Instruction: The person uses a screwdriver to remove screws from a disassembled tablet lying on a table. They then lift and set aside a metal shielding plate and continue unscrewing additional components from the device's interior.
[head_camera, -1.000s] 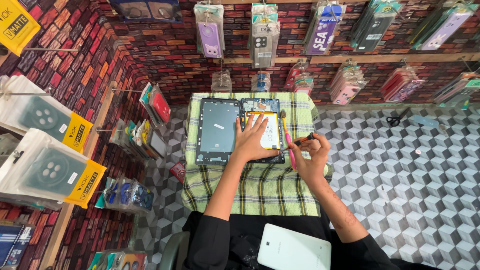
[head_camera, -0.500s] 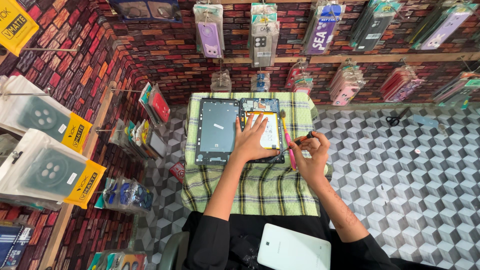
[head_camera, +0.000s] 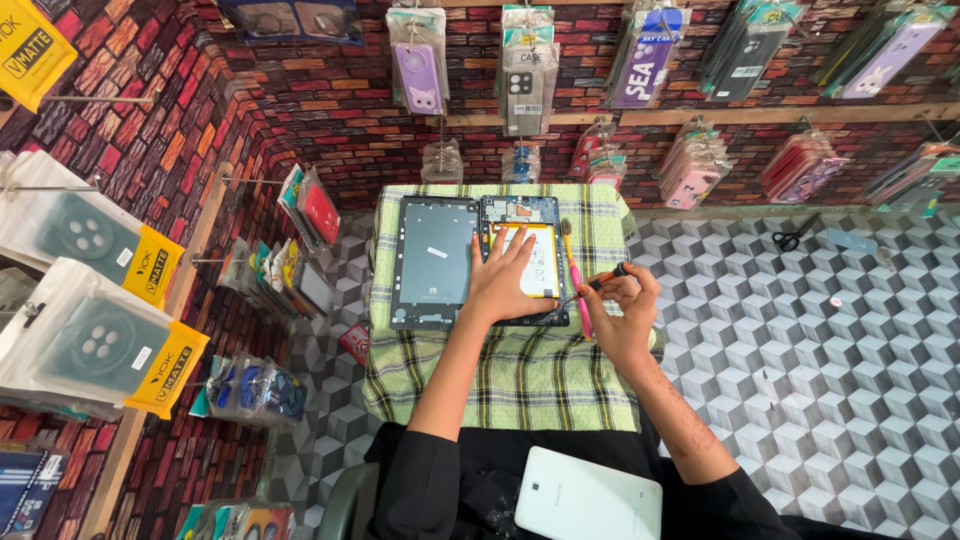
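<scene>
Left hand (head_camera: 505, 285) flat, fingers spread, pins opened tablet (head_camera: 525, 260) on desk (head_camera: 500, 375). Right hand (head_camera: 620, 310) pinches screwdriver (head_camera: 595, 285) at tablet edge. We judge screw work underway; next needs steady tip.

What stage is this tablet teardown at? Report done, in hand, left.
Done: the screen frame lies separated beside the opened tablet body. In hand: left hand presses the body, right hand works a screwdriver at its edge. Left: the yellow battery remains inside.

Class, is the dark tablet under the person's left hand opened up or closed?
Opened: the dark tablet shows its yellow-edged battery and circuit board.
</scene>
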